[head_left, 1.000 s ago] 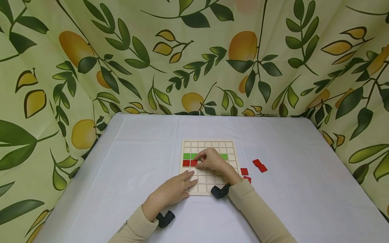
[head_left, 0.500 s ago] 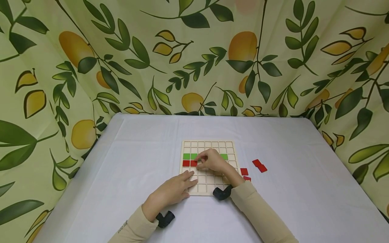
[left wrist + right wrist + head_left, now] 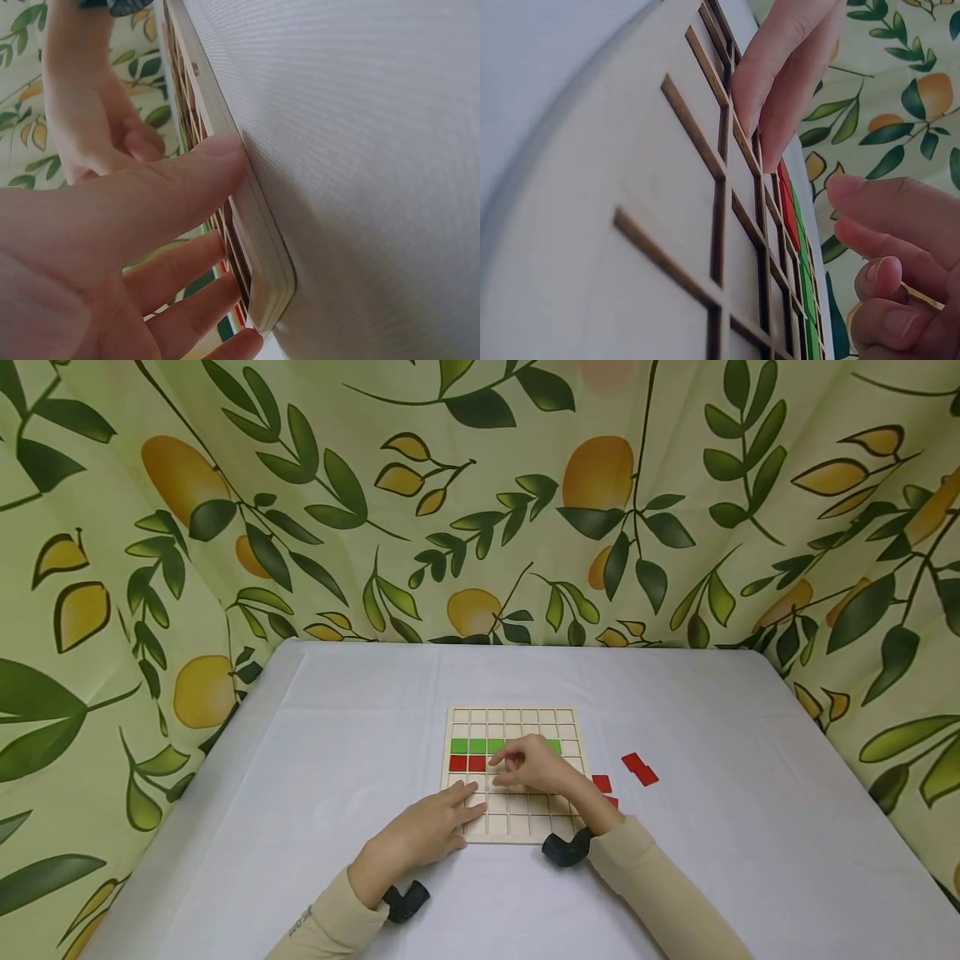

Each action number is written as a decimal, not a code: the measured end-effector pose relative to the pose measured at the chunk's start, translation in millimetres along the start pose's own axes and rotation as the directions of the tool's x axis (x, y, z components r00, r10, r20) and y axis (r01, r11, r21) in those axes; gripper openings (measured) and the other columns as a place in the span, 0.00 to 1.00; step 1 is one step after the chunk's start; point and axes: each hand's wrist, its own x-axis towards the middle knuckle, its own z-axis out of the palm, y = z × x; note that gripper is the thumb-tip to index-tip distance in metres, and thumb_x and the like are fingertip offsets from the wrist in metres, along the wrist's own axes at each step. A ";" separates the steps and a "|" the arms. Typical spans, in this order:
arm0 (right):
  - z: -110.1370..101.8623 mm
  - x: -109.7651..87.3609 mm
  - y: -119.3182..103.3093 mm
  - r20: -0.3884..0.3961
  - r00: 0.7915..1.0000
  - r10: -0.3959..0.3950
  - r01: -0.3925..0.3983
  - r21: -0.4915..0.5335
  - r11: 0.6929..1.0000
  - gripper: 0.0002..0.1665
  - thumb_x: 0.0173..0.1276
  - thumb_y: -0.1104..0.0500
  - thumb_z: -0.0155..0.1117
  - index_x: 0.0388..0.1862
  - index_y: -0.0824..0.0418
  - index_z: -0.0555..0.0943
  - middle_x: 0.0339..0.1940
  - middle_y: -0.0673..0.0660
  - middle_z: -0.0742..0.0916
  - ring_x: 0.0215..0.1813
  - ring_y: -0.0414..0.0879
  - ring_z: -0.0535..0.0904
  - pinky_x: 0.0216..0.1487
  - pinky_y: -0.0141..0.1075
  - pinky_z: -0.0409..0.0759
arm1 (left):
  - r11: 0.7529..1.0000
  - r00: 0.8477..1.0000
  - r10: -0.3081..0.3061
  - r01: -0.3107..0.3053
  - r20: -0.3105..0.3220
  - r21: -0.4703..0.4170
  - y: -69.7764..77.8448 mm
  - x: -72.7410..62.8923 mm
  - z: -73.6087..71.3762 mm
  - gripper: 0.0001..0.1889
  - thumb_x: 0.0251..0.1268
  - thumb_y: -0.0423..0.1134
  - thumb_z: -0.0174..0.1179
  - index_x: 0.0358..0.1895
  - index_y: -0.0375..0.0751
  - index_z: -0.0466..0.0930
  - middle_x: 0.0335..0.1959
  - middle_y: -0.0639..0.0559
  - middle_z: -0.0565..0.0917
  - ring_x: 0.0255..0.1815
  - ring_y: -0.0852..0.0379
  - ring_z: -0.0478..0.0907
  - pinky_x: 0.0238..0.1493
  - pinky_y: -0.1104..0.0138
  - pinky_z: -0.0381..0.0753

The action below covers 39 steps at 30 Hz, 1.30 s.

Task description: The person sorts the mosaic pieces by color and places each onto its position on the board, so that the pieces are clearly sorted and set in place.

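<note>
This looks like a little booth. A curtain (image 3: 480, 518) with fruit and leaves hangs behind and beside a white table (image 3: 345, 727).

Grid board (image 3: 517, 825): pale wood, smooth, matt, edge looks layered. Red tiles (image 3: 458, 763), green tiles (image 3: 477, 746): smooth, material unclear. Tablecloth (image 3: 360, 718): white cloth, matt, finely ribbed. Curtain (image 3: 480, 543): printed cloth, softly creased. Sleeves (image 3: 660, 885): matt cloth.

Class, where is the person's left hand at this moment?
In the head view, the left hand rests on the near left corner of the gridded board, below two inset red tiles and left of the right hand.
</note>
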 end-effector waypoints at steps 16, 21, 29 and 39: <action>-7.8 -19.6 5.5 -0.034 0.999 -0.032 0.032 0.002 0.999 0.10 0.55 0.63 0.73 0.36 0.65 0.87 0.17 0.48 0.74 0.21 0.34 0.65 0.23 0.23 0.65 | 1.000 1.000 0.012 -0.012 -0.010 -0.006 2.0 -3.0 -2.4 0.26 0.63 0.40 0.63 0.66 0.45 0.73 0.72 0.42 0.69 0.73 0.44 0.67 0.68 0.54 0.74; -10.7 -24.6 7.2 -0.040 0.998 -0.041 0.041 0.000 0.999 0.10 0.55 0.62 0.73 0.36 0.64 0.87 0.17 0.48 0.75 0.21 0.33 0.65 0.23 0.23 0.65 | 1.000 1.000 0.007 -0.007 -0.002 -0.002 1.6 -1.9 -1.4 0.26 0.64 0.41 0.62 0.67 0.46 0.72 0.73 0.43 0.68 0.74 0.44 0.65 0.69 0.55 0.73; -13.8 -32.8 10.0 -0.055 0.998 -0.024 0.023 -0.008 1.000 0.11 0.55 0.61 0.74 0.37 0.65 0.87 0.17 0.48 0.74 0.21 0.33 0.65 0.23 0.24 0.64 | 1.000 1.000 0.004 -0.004 -0.001 -0.008 1.9 -1.5 -1.5 0.26 0.64 0.41 0.62 0.67 0.46 0.72 0.73 0.43 0.68 0.74 0.45 0.65 0.70 0.55 0.72; -20.8 -42.8 15.5 -0.063 0.998 0.020 -0.018 0.024 1.000 0.11 0.55 0.61 0.73 0.37 0.65 0.86 0.17 0.47 0.74 0.22 0.33 0.65 0.24 0.23 0.65 | 1.000 1.000 -0.003 0.003 -0.008 -0.009 1.3 -1.0 -0.1 0.26 0.63 0.41 0.63 0.66 0.46 0.73 0.72 0.43 0.68 0.74 0.45 0.66 0.70 0.55 0.73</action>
